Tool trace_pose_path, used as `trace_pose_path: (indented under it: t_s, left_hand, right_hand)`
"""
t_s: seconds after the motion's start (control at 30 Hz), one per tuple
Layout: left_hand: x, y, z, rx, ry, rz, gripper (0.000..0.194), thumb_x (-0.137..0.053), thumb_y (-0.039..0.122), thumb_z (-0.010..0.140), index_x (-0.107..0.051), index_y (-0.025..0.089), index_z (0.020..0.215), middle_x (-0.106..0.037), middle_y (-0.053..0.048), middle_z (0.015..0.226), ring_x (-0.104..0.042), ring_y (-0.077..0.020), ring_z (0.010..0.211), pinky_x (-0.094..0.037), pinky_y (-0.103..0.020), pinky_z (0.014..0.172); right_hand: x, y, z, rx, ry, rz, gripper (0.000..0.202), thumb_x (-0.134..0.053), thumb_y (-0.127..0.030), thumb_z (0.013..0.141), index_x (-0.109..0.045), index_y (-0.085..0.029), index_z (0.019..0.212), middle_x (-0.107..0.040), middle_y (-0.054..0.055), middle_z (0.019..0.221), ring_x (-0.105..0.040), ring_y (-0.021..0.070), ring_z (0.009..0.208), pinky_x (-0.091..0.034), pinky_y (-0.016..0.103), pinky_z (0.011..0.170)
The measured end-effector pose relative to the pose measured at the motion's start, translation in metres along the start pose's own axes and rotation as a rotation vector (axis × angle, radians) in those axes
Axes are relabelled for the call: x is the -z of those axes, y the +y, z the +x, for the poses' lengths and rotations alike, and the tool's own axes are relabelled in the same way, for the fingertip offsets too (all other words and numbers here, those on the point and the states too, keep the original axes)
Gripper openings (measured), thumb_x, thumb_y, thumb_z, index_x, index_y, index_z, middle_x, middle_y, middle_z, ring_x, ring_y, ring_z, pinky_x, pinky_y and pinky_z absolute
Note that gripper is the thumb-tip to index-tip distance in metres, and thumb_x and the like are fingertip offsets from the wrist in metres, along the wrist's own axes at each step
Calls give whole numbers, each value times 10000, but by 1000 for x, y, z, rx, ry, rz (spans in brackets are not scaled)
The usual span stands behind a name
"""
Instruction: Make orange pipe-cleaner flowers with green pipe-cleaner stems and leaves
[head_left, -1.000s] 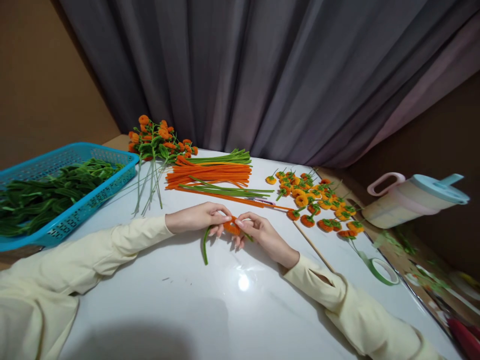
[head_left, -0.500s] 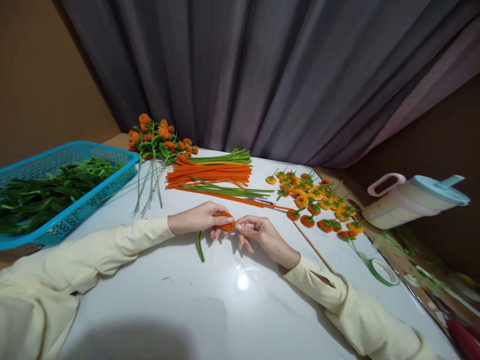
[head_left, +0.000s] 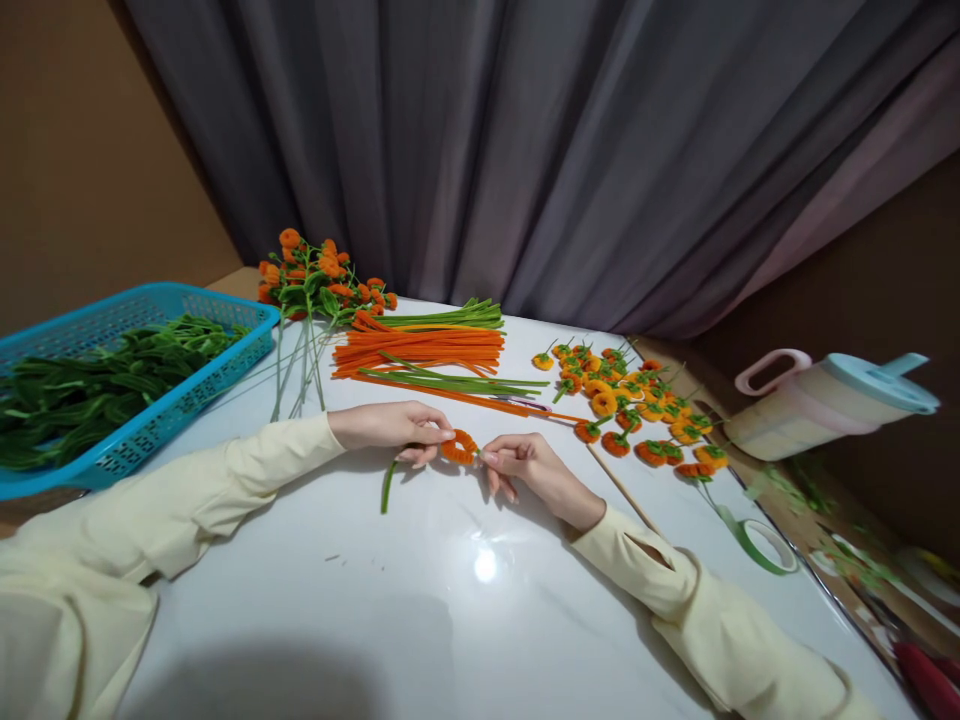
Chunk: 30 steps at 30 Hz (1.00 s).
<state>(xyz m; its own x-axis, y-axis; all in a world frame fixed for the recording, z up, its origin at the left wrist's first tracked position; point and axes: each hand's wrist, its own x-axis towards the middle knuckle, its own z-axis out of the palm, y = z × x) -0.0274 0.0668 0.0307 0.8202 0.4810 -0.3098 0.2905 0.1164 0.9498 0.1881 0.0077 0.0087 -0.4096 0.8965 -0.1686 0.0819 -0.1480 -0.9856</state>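
Observation:
An orange fuzzy pipe-cleaner ring [head_left: 459,447] is held between my hands above the white table, its loop facing me. My left hand [head_left: 401,430] pinches the ring's left side. From under that hand a green pipe cleaner [head_left: 388,488] hangs down. At the ring's right edge, my right hand [head_left: 525,468] pinches its tip, where a small green end shows; the fingertips hide the rest. Beyond my hands lie a stack of orange pipe cleaners [head_left: 420,350] and some green pipe cleaners [head_left: 465,383].
A blue basket [head_left: 161,425] with green leaves stands left. Orange flowers [head_left: 330,265] with stems lie behind. Finished-looking flower heads [head_left: 604,402] spread at right, near a green tape roll [head_left: 769,547], a thin stick [head_left: 622,488] and a lidded cup [head_left: 832,405].
The orange piece, mostly covered by fingers before, now shows as an open ring. My hands have drawn slightly apart, and the hanging green pipe cleaner has shifted left.

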Motion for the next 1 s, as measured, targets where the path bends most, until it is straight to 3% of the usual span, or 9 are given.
trace_pose_path:
  t_s: [0.13, 0.23, 0.3, 0.4, 0.57, 0.77, 1.0]
  left_hand:
    - [7, -2, 0, 27, -103, -54, 357, -548, 475, 822, -515, 133, 921, -443, 63, 484, -286, -62, 411, -253, -226, 453]
    - [6, 0, 1, 61, -139, 20, 398, -535, 511, 812, -525, 134, 939, -537, 20, 559, -405, -86, 467, -306, -229, 485]
    - [3, 4, 1, 54, -105, 119, 402, -545, 507, 803, -550, 141, 969, -611, -26, 736, -506, -108, 609, -364, -222, 555]
    - [-6, 7, 3, -24, -24, 252, 378, -586, 450, 791, -583, 160, 1033, -623, -36, 910, -543, -126, 788, -401, -207, 674]
    - [-18, 4, 3, -80, -59, 289, 329, -517, 412, 843, -631, 105, 871, -619, -37, 692, -533, -113, 610, -418, -210, 599]
    - [-17, 7, 0, -100, 40, 469, 281, -528, 357, 832, -656, 109, 865, -625, -34, 695, -533, -105, 593, -401, -181, 548]
    - [-18, 14, -5, -48, -18, 389, 249, -525, 346, 828, -620, 116, 850, -583, -10, 630, -523, -92, 498, -426, -185, 505]
  right_hand:
    - [7, -1, 0, -13, -30, -87, 281, -626, -378, 751, -627, -105, 682, -575, -8, 465, -386, 46, 341, -282, 190, 370]
    - [10, -2, 0, -7, -26, -105, 286, -633, -387, 744, -619, -109, 682, -560, -19, 449, -368, 43, 334, -266, 188, 366]
    - [9, -3, -1, -12, -44, -109, 296, -637, -402, 739, -615, -110, 693, -557, -23, 450, -362, 41, 329, -256, 188, 361]
    - [4, -4, -2, -17, -93, -129, 312, -630, -423, 741, -611, -114, 708, -558, -25, 459, -352, 39, 333, -255, 188, 364]
    - [-3, -5, -3, -15, -103, -178, 330, -615, -450, 740, -595, -122, 701, -537, -35, 450, -328, 36, 340, -243, 186, 369]
    - [-4, -8, -6, -28, -83, -181, 302, -608, -424, 746, -571, -135, 668, -518, -44, 435, -307, 33, 332, -218, 185, 358]
    - [-3, -9, -7, -39, -107, -173, 283, -606, -403, 755, -563, -138, 666, -510, -45, 429, -291, 36, 329, -199, 187, 357]
